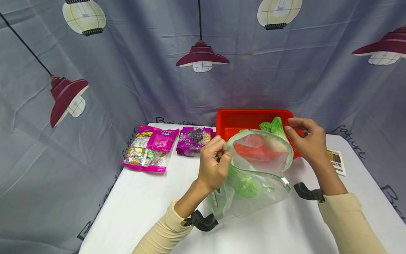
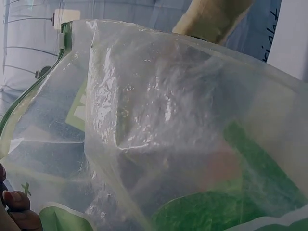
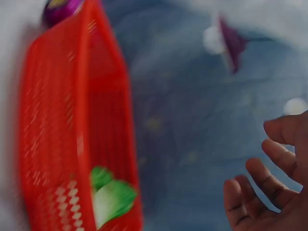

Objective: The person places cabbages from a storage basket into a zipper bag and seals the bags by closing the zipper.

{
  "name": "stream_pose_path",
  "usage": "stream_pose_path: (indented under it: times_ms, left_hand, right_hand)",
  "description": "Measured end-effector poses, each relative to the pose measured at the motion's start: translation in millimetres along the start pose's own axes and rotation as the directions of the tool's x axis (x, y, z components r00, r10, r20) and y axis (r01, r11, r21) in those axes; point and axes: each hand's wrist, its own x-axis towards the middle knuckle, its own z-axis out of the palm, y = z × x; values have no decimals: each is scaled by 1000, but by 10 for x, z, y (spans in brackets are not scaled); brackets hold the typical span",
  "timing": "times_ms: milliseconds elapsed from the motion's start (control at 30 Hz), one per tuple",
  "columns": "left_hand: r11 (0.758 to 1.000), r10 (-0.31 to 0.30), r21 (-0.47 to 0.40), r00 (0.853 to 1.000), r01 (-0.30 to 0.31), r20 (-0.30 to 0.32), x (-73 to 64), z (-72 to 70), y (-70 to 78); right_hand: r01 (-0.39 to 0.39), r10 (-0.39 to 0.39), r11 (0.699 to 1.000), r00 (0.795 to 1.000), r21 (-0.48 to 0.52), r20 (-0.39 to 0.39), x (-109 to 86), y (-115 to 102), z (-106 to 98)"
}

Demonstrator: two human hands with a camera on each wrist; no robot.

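Observation:
My left hand [image 1: 214, 162] pinches the rim of a translucent zip bag [image 1: 272, 203], whose green-edged mouth gapes toward the back. A white slider [image 1: 284, 181] sits at the right end of its zip. Through the plastic shows a pale green leafy vegetable [image 1: 245, 185]. In the left wrist view the bag [image 2: 144, 110] fills most of the picture, with fingertips at lower left. My right hand [image 1: 307, 139], empty with fingers loosely bent, hovers by the right end of the red basket [image 1: 228, 116]. Inside that basket lies a green-and-white leafy vegetable [image 1: 277, 127], partly hidden behind the bag's mouth.
A pink bag of wrapped candies [image 1: 149, 148] lies at the table's back left, beside a purple package with grapes on it [image 1: 194, 141]. Right of the basket, partly behind my right forearm, is a flat white-edged item [image 1: 339, 164]. A printed curtain [image 1: 203, 91] hangs behind the table.

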Motion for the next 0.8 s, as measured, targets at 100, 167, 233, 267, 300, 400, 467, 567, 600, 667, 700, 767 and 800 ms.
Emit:
stream_pose_path:
  times_ms: [100,167,233,267,300,400,467,567,600,667,700,767,800]
  left_hand:
    - [1000,-1,0,1000,1,4,9,0,-8]
    - [1000,-5,-8,1000,5,8,13,7,-10]
    - [1000,-11,-20,1000,11,14,13,22,-13]
    - [1000,-13,-25,1000,13,17,12,32,-12]
    - [999,-15,-31,1000,15,18,10,43,-12]
    - [999,-13,-33,1000,13,21,6,39,-12]
    - [1000,-5,-31,1000,6,24,8,37,-7]
    - [1000,5,-25,1000,-4,29,15,29,3]
    - [1000,8,-21,1000,-7,30,18,24,6]
    - [1000,10,-15,999,-9,32,22,11,9]
    - [1000,11,-11,999,-11,33,23,2,9]
    - [1000,14,-3,999,-14,36,24,-16,11]
    - [1000,16,-1,999,-16,38,24,-26,11]
  right_hand:
    - [24,-16,994,998,-111,68,111,181,97]
    - [45,-25,984,993,-171,118,181,296,155]
    - [53,-19,976,987,-213,158,240,407,199]
    - [57,-15,971,984,-230,178,265,457,217]
    - [58,-9,967,981,-250,193,290,503,232]
    - [45,32,951,970,-307,239,348,598,320]
    - [24,70,940,962,-341,262,373,647,363]
    - [-19,139,921,949,-390,283,392,724,406]
    - [-31,159,914,945,-404,287,397,757,415]
    - [-54,196,901,936,-431,292,405,819,435]
    - [-65,213,895,931,-441,295,410,854,444]
    - [-81,242,885,921,-459,304,422,927,461]
    - [-88,256,882,915,-463,312,429,963,470]
